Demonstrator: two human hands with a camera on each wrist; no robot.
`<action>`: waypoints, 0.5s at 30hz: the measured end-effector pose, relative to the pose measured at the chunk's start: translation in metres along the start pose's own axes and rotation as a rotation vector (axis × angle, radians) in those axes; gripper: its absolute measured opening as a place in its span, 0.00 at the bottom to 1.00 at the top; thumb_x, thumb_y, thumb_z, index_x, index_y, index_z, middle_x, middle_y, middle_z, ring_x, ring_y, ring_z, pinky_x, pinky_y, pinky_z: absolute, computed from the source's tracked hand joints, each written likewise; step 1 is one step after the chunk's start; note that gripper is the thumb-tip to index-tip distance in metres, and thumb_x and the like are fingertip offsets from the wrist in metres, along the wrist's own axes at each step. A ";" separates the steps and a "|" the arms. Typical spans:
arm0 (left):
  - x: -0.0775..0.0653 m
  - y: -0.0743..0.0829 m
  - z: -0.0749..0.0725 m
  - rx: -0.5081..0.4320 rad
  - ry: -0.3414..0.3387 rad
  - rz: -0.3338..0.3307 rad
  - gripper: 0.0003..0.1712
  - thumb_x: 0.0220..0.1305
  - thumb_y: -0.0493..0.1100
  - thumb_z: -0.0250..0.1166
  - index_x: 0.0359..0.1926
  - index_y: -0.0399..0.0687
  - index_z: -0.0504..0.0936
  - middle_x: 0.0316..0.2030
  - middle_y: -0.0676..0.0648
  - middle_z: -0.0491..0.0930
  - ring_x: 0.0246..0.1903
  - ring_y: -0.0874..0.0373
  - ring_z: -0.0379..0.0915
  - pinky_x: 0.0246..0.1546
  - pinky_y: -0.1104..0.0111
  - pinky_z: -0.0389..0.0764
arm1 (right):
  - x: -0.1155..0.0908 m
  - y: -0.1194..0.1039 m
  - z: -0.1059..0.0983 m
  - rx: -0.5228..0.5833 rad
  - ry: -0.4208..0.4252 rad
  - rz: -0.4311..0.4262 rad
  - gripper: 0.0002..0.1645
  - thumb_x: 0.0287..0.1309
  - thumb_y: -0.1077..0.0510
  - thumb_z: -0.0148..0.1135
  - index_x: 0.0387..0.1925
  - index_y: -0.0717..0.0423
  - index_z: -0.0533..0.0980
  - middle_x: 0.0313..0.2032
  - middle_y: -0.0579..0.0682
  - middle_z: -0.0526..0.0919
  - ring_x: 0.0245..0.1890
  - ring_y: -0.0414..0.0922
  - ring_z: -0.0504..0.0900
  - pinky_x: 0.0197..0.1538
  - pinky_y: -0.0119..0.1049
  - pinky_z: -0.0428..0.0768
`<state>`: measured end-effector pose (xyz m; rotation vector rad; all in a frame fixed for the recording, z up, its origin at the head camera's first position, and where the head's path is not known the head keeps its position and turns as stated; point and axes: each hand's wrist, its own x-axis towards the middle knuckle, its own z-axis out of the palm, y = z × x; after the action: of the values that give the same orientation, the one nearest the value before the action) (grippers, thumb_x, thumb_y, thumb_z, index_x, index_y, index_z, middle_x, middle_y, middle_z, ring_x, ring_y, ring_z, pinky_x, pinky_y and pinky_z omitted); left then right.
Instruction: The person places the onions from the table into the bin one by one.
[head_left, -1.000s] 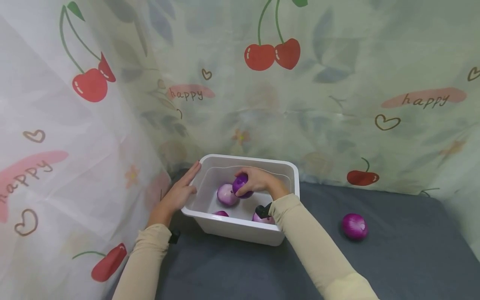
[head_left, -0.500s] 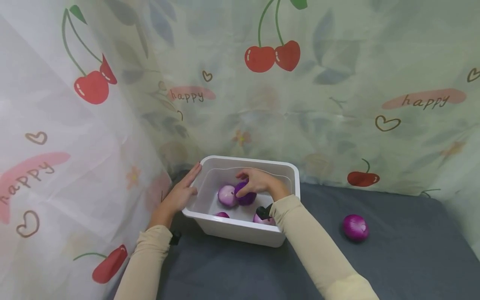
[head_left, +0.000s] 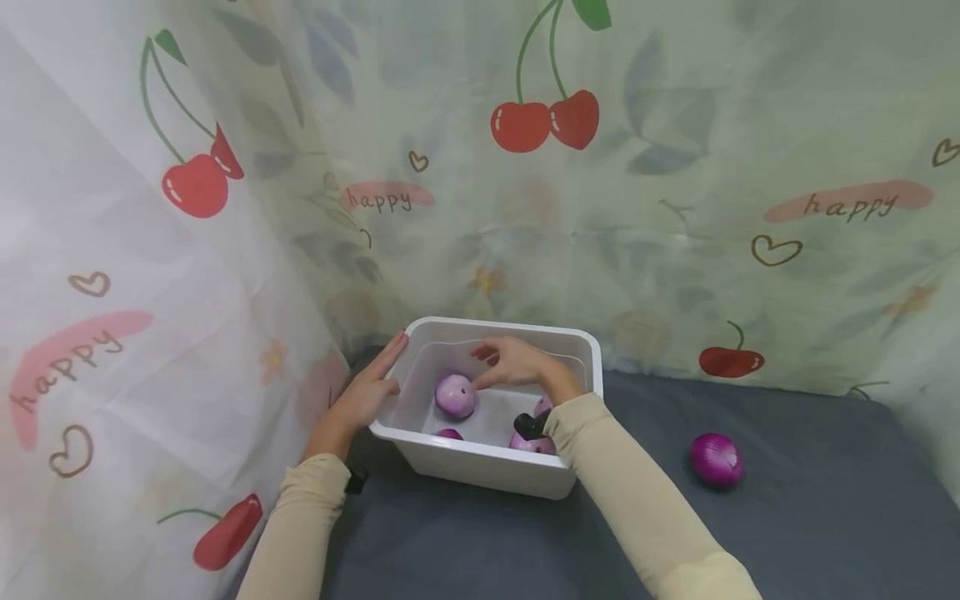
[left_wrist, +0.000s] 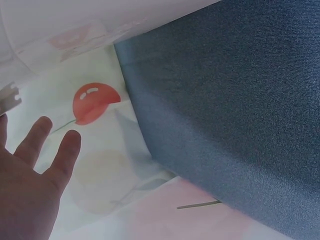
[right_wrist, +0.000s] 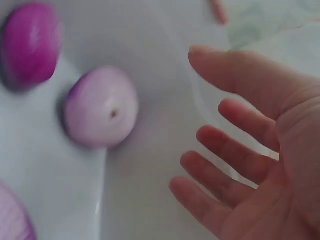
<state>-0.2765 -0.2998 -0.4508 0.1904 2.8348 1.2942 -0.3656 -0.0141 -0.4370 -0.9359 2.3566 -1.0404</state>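
Note:
A white plastic bin [head_left: 480, 462] holds several red onions. In the head view a pale purple onion [head_left: 455, 397] lies by its left end, and a darker onion [head_left: 448, 434] peeks over the front wall. Two more, one a pale onion [head_left: 531, 443], sit at the right, partly hidden by my right wrist. My right hand [head_left: 513, 364] hovers inside the bin with relaxed fingers and holds nothing; the right wrist view shows its palm beside a pale onion [right_wrist: 102, 107]. My left hand [head_left: 363, 400] rests along the bin's left rim, fingers extended.
A deep purple onion [head_left: 717, 460] lies outside the bin, on the dark grey cloth [head_left: 810, 517] to the right. A cherry-printed curtain [head_left: 660, 275] stands close behind the bin and on its left side.
My right hand has let go of the dark purple onion, which has left the spot under my fingers. An onion now shows near my right wrist. My left hand stays at the rim.

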 end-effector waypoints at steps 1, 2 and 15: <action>0.000 0.000 0.000 -0.003 0.003 -0.002 0.48 0.61 0.34 0.52 0.81 0.61 0.52 0.83 0.59 0.42 0.82 0.50 0.38 0.79 0.44 0.45 | -0.001 -0.003 -0.002 0.023 0.007 -0.010 0.42 0.54 0.53 0.74 0.69 0.59 0.71 0.67 0.62 0.76 0.69 0.61 0.73 0.71 0.50 0.72; 0.000 0.001 0.001 -0.003 0.005 -0.004 0.47 0.61 0.34 0.52 0.81 0.61 0.52 0.83 0.60 0.43 0.82 0.50 0.38 0.79 0.44 0.46 | -0.002 -0.006 -0.003 0.040 0.017 -0.027 0.41 0.54 0.53 0.74 0.68 0.59 0.71 0.67 0.62 0.76 0.69 0.61 0.73 0.71 0.50 0.72; 0.002 -0.002 0.004 0.004 0.011 -0.024 0.47 0.63 0.35 0.52 0.81 0.66 0.52 0.82 0.61 0.43 0.83 0.49 0.37 0.78 0.42 0.45 | -0.061 -0.035 -0.035 0.136 0.118 -0.161 0.37 0.55 0.54 0.75 0.66 0.54 0.73 0.67 0.53 0.77 0.68 0.54 0.75 0.69 0.51 0.75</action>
<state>-0.2780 -0.2984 -0.4548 0.1493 2.8396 1.2887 -0.3290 0.0293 -0.3826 -1.0528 2.2987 -1.3346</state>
